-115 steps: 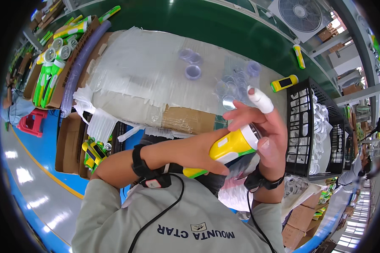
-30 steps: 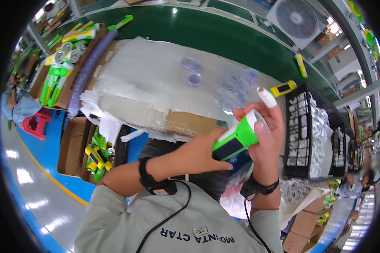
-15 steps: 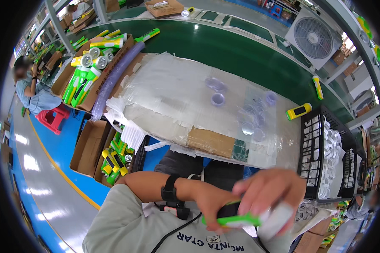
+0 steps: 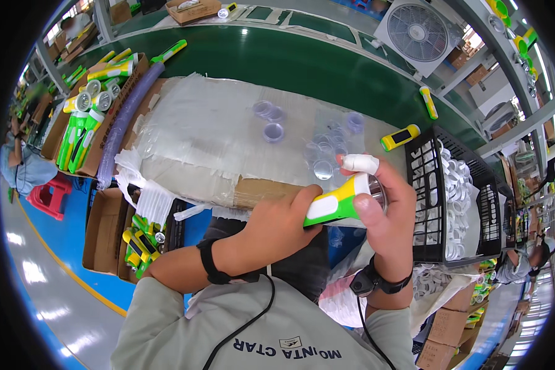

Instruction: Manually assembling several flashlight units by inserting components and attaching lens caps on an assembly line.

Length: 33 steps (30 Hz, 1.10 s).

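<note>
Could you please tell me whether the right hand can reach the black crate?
Probably yes: the crate stands beside the right hand with nothing visible between, though that hand holds the flashlight.

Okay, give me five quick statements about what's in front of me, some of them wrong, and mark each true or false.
1. The left grip holds a flashlight. True.
2. That flashlight's casing is all red. False: it shows yellow, green and white.
3. A white wrap is on one finger of the right grip. True.
4. The crate stands at the picture's left. False: the black crate is at the right.
5. A purple tube lies alongside a box of flashlights. True.
</note>
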{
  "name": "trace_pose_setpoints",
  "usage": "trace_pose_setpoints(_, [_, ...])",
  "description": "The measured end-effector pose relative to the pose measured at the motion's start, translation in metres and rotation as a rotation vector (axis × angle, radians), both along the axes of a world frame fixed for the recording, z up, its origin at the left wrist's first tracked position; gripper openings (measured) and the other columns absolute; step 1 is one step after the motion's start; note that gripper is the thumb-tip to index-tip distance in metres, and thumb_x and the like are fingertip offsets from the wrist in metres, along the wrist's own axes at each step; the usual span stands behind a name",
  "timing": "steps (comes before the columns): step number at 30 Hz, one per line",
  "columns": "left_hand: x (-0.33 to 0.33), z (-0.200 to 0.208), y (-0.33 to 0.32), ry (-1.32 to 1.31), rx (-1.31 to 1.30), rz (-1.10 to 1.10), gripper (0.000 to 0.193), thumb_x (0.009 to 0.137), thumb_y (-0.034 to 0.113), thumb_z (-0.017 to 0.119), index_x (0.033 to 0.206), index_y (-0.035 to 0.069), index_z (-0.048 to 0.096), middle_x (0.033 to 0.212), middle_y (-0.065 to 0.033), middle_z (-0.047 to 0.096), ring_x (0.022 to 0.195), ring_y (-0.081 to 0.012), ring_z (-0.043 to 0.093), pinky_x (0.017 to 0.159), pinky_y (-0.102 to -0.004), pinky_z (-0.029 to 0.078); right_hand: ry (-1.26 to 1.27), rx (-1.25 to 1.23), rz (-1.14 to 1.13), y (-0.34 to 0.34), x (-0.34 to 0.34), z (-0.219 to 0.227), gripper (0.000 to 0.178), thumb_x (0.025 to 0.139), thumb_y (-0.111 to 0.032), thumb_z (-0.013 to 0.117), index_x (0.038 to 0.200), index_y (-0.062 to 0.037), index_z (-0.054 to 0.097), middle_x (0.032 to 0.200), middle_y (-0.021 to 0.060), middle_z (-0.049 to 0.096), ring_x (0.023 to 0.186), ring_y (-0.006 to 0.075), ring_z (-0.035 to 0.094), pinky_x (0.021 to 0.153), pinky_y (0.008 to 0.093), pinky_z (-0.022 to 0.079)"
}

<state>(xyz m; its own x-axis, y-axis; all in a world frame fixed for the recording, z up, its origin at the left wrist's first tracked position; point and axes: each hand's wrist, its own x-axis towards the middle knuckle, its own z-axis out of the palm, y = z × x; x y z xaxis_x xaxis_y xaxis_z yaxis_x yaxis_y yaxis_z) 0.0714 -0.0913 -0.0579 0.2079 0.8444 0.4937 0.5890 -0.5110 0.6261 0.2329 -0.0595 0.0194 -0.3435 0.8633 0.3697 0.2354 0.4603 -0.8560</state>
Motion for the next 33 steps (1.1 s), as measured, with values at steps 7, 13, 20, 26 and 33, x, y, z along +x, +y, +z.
trace_pose_setpoints(7, [-0.012, -0.005, -0.020, -0.483, -1.156, -1.494, 0.033, 0.072, 0.010, 0.071, 0.097, 0.004, 0.051, 0.066, -0.0033, 0.057, 0.055, -0.0117, 0.055, 0.051, -0.0270, 0.045, 0.384, 0.300, 0.963, -0.005, 0.002, 0.001, 0.042, 0.073, -0.031, 0.068, 0.105, -0.0048, 0.063, 0.103, 0.0170, 0.064, 0.108, 0.0315, 0.059, 0.108, 0.0433, 0.027])
trace_pose_setpoints(13, [-0.007, -0.003, 0.001, 0.006, -0.491, -0.153, 0.059, 0.072, 0.024, 0.067, 0.122, 0.004, 0.042, 0.076, -0.0231, 0.062, 0.071, -0.0420, 0.061, 0.063, -0.0482, 0.049, 0.073, -0.322, -0.044, 0.013, 0.013, -0.051, 0.049, 0.088, -0.045, 0.049, 0.103, -0.0005, 0.061, 0.100, 0.0151, 0.065, 0.088, 0.0279, 0.063, 0.109, 0.0436, 0.024])
trace_pose_setpoints(20, [-0.023, 0.009, 0.010, -0.481, -1.321, -1.075, 0.055, 0.070, 0.012, 0.071, 0.117, 0.004, 0.044, 0.075, -0.0048, 0.058, 0.061, -0.0165, 0.059, 0.056, -0.0316, 0.048, 0.074, 0.226, 0.468, 0.015, 0.021, -0.014, 0.038, 0.087, -0.038, 0.051, 0.097, -0.0046, 0.067, 0.092, 0.0131, 0.067, 0.100, 0.0333, 0.062, 0.104, 0.0427, 0.032])
trace_pose_setpoints(26, [-0.008, -0.012, 0.001, -0.012, -0.574, -0.268, 0.057, 0.070, 0.021, 0.069, 0.119, 0.006, 0.045, 0.087, -0.0230, 0.062, 0.079, -0.0407, 0.061, 0.068, -0.0450, 0.049, -0.026, -0.229, -0.029, 0.008, 0.009, -0.034, 0.030, 0.084, -0.017, 0.052, 0.109, -0.0024, 0.062, 0.088, 0.0069, 0.065, 0.077, 0.0142, 0.059, 0.070, 0.0306, 0.047])
trace_pose_setpoints(33, [-0.032, -0.004, 0.014, -0.376, -1.139, -0.786, 0.056, 0.074, 0.012, 0.068, 0.123, 0.004, 0.042, 0.077, -0.0127, 0.062, 0.063, -0.0212, 0.064, 0.058, -0.0334, 0.050, -0.131, 0.290, 0.437, 0.017, 0.021, -0.025, 0.036, 0.086, -0.027, 0.051, 0.110, -0.0027, 0.062, 0.111, 0.0132, 0.061, 0.111, 0.0307, 0.054, 0.093, 0.0378, 0.041])
